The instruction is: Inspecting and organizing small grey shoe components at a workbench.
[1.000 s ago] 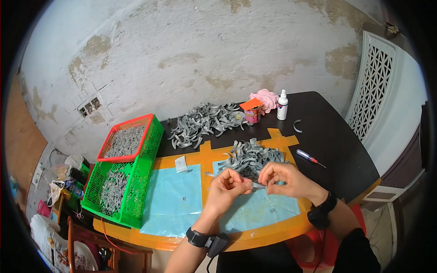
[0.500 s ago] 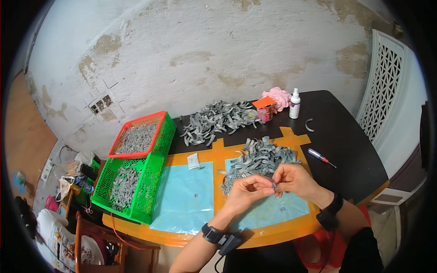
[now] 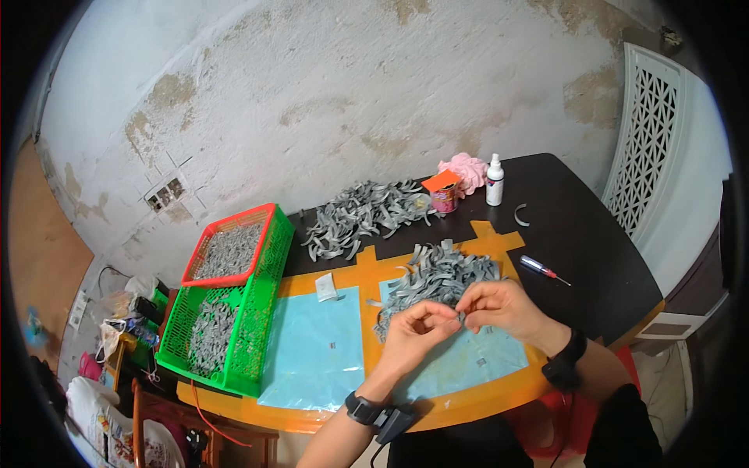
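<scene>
– What has changed?
– Within a second, the left grip (image 3: 424,331) and right grip (image 3: 499,306) have drawn closer together, both pinched on a small grey piece (image 3: 461,318) above the blue sheet (image 3: 452,376)
– Meaning?
– Seemingly, closer fingertip work on it

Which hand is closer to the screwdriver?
Right. The right hand is just left of the screwdriver and closer to the person's body; the left hand is farther left, on the right hand's far side from it.
</scene>
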`<move>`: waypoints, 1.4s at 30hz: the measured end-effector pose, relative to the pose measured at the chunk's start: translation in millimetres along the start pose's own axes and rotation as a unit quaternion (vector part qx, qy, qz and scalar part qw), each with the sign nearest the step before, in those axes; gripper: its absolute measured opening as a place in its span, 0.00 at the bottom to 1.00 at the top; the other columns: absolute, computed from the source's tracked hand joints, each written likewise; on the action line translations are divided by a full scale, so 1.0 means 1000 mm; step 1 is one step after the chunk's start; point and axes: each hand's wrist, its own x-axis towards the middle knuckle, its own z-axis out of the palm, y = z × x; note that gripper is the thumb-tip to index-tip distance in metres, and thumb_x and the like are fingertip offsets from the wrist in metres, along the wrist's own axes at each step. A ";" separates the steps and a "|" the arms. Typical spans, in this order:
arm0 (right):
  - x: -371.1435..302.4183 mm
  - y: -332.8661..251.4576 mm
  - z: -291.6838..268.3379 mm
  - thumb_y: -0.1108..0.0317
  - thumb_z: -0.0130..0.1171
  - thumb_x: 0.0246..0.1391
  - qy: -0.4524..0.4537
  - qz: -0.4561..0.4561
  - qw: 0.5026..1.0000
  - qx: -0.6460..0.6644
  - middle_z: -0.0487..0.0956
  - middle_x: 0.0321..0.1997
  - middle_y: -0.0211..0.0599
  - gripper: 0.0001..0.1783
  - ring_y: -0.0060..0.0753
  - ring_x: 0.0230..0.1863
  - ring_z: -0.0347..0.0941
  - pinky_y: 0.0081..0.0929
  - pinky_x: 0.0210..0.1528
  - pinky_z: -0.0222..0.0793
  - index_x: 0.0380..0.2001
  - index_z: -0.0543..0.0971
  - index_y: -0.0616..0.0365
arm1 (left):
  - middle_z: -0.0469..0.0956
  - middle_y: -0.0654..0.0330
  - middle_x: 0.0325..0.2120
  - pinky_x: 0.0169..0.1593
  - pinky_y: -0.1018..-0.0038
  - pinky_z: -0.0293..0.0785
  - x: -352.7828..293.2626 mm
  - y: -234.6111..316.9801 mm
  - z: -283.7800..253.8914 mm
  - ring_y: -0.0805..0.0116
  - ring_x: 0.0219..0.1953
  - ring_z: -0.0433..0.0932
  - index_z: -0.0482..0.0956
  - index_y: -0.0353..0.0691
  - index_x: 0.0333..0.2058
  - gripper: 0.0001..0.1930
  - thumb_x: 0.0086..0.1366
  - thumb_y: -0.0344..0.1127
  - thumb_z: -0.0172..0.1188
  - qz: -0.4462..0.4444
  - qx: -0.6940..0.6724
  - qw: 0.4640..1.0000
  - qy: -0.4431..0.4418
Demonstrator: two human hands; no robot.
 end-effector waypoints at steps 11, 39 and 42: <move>-0.002 0.003 -0.003 0.81 0.59 0.51 0.007 -0.079 0.995 -0.057 0.75 0.36 0.32 0.06 0.21 0.35 0.74 0.19 0.36 0.71 0.33 0.75 0.64 | 0.79 0.59 0.35 0.44 0.78 0.75 -0.001 0.001 0.007 0.74 0.38 0.78 0.77 0.32 0.35 0.10 0.53 0.18 0.65 0.010 0.024 1.000 0.001; -0.005 -0.007 0.000 0.77 0.52 0.58 -0.085 -0.090 0.991 -0.040 0.73 0.43 0.46 0.04 0.32 0.40 0.76 0.28 0.45 0.73 0.34 0.68 0.63 | 0.80 0.61 0.30 0.37 0.83 0.74 -0.005 0.022 -0.006 0.80 0.32 0.77 0.82 0.33 0.29 0.04 0.53 0.20 0.66 0.061 0.142 0.987 -0.045; -0.006 -0.008 0.002 0.78 0.52 0.58 -0.081 -0.108 0.990 -0.035 0.74 0.41 0.45 0.04 0.31 0.40 0.75 0.28 0.44 0.73 0.34 0.67 0.63 | 0.80 0.61 0.30 0.37 0.84 0.74 -0.005 0.019 -0.003 0.80 0.32 0.77 0.81 0.33 0.29 0.04 0.53 0.20 0.66 0.057 0.121 0.990 -0.053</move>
